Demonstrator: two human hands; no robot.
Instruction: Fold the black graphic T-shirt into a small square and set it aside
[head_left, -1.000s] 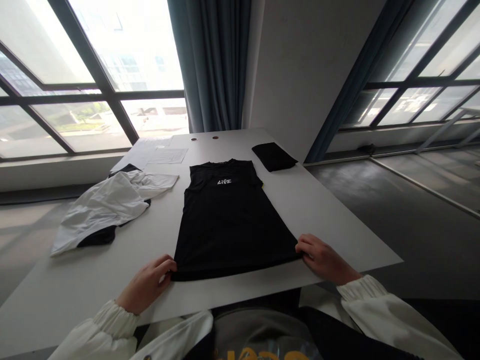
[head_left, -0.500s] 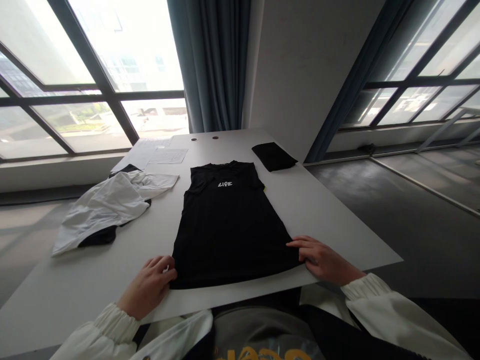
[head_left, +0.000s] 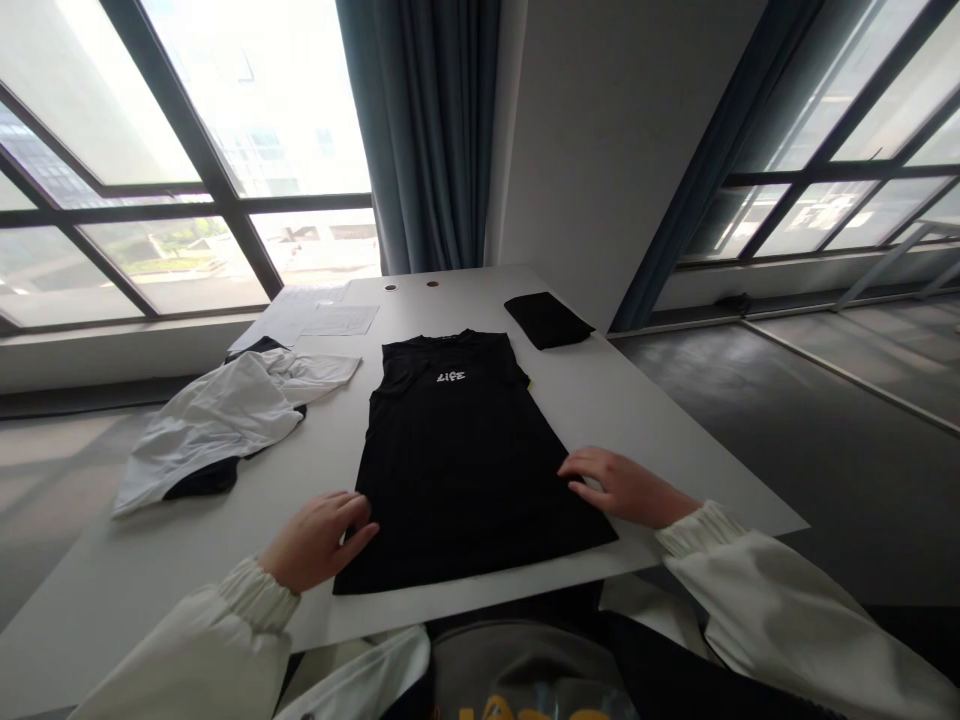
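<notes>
The black shirt (head_left: 465,460) lies flat beside the near edge of the surface (head_left: 675,440), hem toward that edge and collar toward the far one, its long axis running between the two. It sits between the hands, the left hand (head_left: 321,538) at its left side, the right hand (head_left: 624,487) at its right, neither clearly nearer. Both are loosely bent, thumb and fingers parted, no cloth visibly pinched; contact cannot be confirmed.

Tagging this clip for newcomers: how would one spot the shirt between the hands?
On the white table, look between the left hand and right hand. There lies the black shirt, collar toward the blue curtain. Unlike the folded black garment and rumpled white garment, it is spread flat, white print showing.
</notes>
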